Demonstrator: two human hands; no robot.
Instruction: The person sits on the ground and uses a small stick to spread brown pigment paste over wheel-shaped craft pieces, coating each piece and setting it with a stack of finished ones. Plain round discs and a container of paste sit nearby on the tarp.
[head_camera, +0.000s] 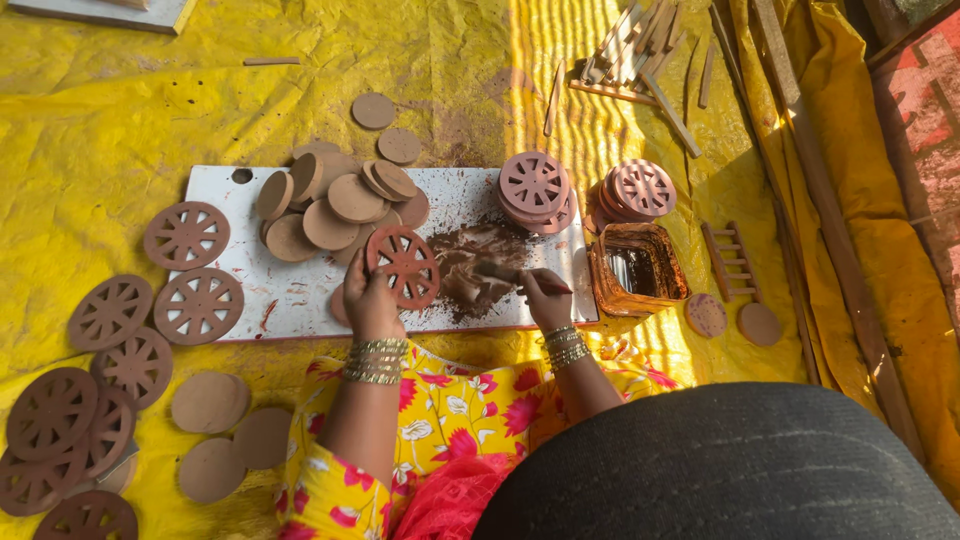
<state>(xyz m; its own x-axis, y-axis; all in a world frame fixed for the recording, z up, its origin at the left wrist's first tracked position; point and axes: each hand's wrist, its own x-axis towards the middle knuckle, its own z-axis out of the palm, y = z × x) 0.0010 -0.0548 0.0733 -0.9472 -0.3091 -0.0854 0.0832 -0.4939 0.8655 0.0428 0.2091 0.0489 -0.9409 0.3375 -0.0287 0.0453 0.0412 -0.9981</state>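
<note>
- Reddish-brown paint covers the wheel-shaped disc (403, 264) now in hand; it is tilted up on the white board (300, 300), near its front edge, and the left hand (370, 300) has its fingers closed around the disc's lower left rim.
- Right hand (545, 298) has its fingers pinched shut on a brush (500, 271), whose tip lies in the dark smear of paint (470, 265) on the board just right of the disc.
- Judging by its colour, the held disc looks largely coated; whether its back is done cannot be told.
- Behind the disc, a heap of plain round discs (335, 200) lies on the board, pale and seemingly unpainted; a few more plain rounds (215, 440) lie on the yellow sheet (120, 120) near the person's knee.
- Finished-looking work seems to be the painted wheel discs (110, 340) spread out to the left on the sheet, apart or overlapping.
- Two stacks of cut-out discs (590, 190) stand at the board's right end, paler pinkish brown; I judge they may yet need a coat.
- Beside them sits a square paint tub (637, 268), smeared orange-brown.
- Thin wooden sticks (640, 55) lie further back on the sheet.
</note>
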